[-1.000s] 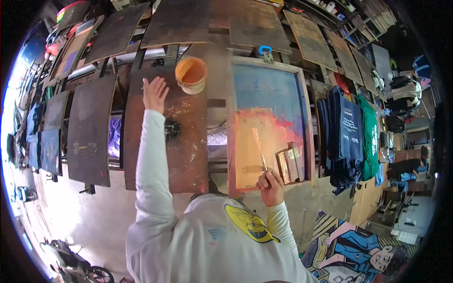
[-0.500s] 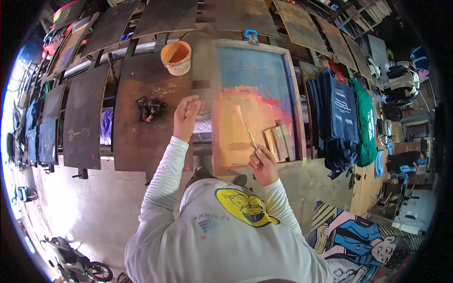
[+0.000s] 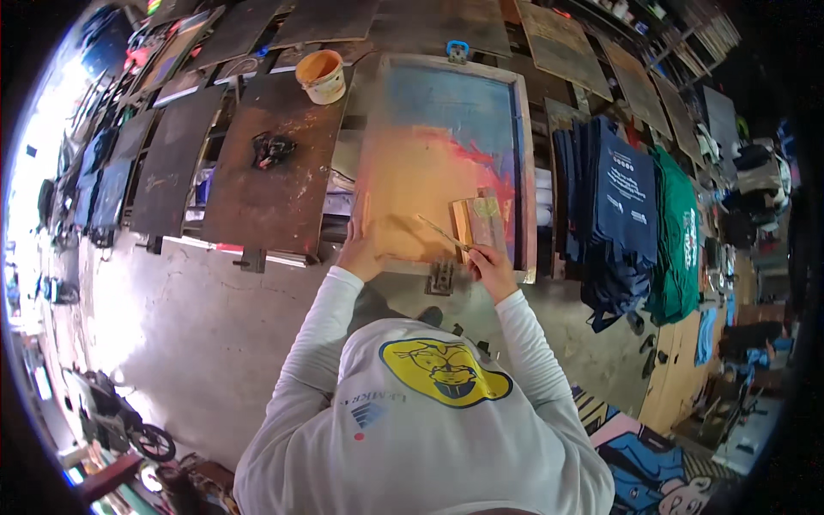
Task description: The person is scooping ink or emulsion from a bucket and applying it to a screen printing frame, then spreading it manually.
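In front of me is a wood-framed printing screen [image 3: 525, 180], its mesh blue at the far end and orange nearer, with pink-red smears. My left hand [image 3: 360, 256] grips its near left corner, the fingertips partly hidden along the edge. Between the fingers of my right hand [image 3: 491, 268] is a thin, ink-smeared spatula [image 3: 442, 232], its tip pointing left over the orange area. Right beside that hand, a squeegee [image 3: 486, 223] with a wooden strip lies on the mesh. A metal hinge clamp [image 3: 440, 276] sits at the near edge.
An ink-stained bucket [image 3: 324, 91] stands on the dark boards at far left, with a crumpled black rag [image 3: 272, 151] nearer. Navy bags [image 3: 622, 189] and green cloth [image 3: 674, 232] hang to the right. A blue-handled clamp [image 3: 457, 50] marks the far end.
My left hand has come down from mid-air onto the screen's near left corner. My right hand still holds the spatula, now lower and tilted flatter. The view has shifted, and the screen appears farther left.
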Demonstrator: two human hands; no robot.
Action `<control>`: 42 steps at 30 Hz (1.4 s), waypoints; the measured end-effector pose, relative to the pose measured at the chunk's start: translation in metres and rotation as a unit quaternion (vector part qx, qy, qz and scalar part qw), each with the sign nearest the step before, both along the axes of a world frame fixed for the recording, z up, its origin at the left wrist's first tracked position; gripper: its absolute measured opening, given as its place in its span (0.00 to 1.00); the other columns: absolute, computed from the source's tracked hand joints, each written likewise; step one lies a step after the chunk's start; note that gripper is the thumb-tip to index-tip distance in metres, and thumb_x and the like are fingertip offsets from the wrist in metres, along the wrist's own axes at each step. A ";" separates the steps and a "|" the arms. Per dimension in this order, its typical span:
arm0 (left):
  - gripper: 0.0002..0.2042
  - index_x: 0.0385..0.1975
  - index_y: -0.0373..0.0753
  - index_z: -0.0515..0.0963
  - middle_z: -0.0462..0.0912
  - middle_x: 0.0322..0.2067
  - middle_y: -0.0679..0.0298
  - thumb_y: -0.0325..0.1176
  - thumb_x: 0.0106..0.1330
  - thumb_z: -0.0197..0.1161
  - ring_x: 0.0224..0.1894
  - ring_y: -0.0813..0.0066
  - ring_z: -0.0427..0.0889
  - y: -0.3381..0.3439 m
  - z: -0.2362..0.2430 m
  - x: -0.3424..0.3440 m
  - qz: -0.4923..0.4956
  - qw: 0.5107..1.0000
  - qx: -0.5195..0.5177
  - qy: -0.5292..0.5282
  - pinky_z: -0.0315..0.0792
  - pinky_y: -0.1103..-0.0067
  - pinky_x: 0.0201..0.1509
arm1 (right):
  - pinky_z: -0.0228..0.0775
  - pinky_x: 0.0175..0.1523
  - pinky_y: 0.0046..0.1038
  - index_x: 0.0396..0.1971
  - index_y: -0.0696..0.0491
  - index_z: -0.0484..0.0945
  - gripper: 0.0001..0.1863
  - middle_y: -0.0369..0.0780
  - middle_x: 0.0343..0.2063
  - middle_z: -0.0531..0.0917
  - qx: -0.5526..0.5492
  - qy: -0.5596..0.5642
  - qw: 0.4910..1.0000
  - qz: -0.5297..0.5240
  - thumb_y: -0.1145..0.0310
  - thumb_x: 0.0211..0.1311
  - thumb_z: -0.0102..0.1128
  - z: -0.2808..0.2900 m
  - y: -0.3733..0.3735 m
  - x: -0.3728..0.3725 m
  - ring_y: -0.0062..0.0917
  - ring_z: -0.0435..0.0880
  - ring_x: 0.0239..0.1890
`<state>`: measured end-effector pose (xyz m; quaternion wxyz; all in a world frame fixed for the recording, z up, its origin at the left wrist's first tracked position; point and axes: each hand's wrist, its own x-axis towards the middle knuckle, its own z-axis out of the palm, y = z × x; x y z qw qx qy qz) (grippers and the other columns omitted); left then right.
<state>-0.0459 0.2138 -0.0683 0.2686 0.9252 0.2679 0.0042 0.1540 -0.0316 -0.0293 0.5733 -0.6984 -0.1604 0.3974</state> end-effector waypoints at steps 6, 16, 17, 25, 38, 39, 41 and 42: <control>0.49 0.72 0.33 0.46 0.44 0.72 0.37 0.35 0.51 0.70 0.75 0.40 0.41 -0.019 -0.012 -0.017 0.057 0.994 0.014 -0.091 0.49 0.56 0.75 | 0.66 0.23 0.21 0.40 0.58 0.81 0.11 0.34 0.22 0.81 -0.041 -0.120 0.984 0.125 0.67 0.71 0.53 -0.027 0.042 0.013 0.15 0.75 0.18; 0.48 0.71 0.36 0.48 0.44 0.71 0.36 0.36 0.52 0.70 0.75 0.39 0.41 -0.014 -0.013 -0.005 0.056 0.998 -0.009 0.014 0.53 0.49 0.72 | 0.77 0.42 0.39 0.42 0.53 0.83 0.11 0.48 0.35 0.86 -0.088 -0.520 0.837 0.149 0.68 0.62 0.60 -0.047 0.070 0.024 0.43 0.85 0.34; 0.47 0.72 0.36 0.48 0.43 0.71 0.36 0.38 0.52 0.68 0.75 0.38 0.41 -0.014 -0.013 -0.004 0.041 0.998 0.004 0.039 0.52 0.49 0.72 | 0.77 0.42 0.39 0.42 0.53 0.83 0.11 0.48 0.35 0.86 -0.092 -0.520 0.837 0.147 0.68 0.62 0.60 -0.045 0.070 0.025 0.43 0.85 0.34; 0.43 0.72 0.40 0.52 0.41 0.71 0.33 0.38 0.55 0.66 0.74 0.34 0.40 -0.013 -0.007 -0.002 0.018 0.998 0.013 0.061 0.53 0.49 0.72 | 0.75 0.44 0.40 0.36 0.50 0.86 0.08 0.45 0.33 0.84 -0.142 -0.546 0.814 0.139 0.68 0.55 0.66 -0.019 0.070 0.019 0.41 0.83 0.37; 0.44 0.71 0.40 0.52 0.45 0.69 0.30 0.37 0.54 0.70 0.72 0.33 0.47 -0.009 0.002 0.001 0.014 0.997 0.029 0.070 0.57 0.49 0.70 | 0.77 0.43 0.37 0.37 0.54 0.86 0.12 0.48 0.32 0.86 -0.162 -0.487 0.838 0.185 0.64 0.56 0.66 0.000 0.042 0.050 0.41 0.85 0.35; 0.45 0.71 0.39 0.52 0.45 0.69 0.30 0.38 0.53 0.71 0.72 0.33 0.47 -0.011 0.002 0.002 0.011 0.996 0.037 0.085 0.58 0.50 0.70 | 0.77 0.42 0.37 0.37 0.54 0.86 0.12 0.48 0.31 0.86 -0.141 -0.460 0.854 0.197 0.63 0.57 0.66 0.000 0.044 0.053 0.41 0.85 0.34; 0.47 0.71 0.38 0.52 0.45 0.69 0.30 0.38 0.51 0.72 0.72 0.33 0.47 -0.013 0.002 0.003 0.030 0.996 0.035 0.071 0.57 0.50 0.70 | 0.77 0.42 0.38 0.38 0.54 0.86 0.14 0.48 0.31 0.86 -0.141 -0.474 0.838 0.231 0.59 0.58 0.66 -0.003 0.053 0.057 0.40 0.86 0.34; 0.48 0.71 0.38 0.52 0.45 0.69 0.31 0.38 0.50 0.73 0.73 0.33 0.46 -0.013 0.003 0.003 0.034 0.996 0.025 0.073 0.57 0.50 0.70 | 0.77 0.42 0.38 0.38 0.54 0.86 0.14 0.48 0.31 0.86 -0.144 -0.477 0.834 0.238 0.59 0.58 0.66 -0.006 0.059 0.056 0.40 0.86 0.34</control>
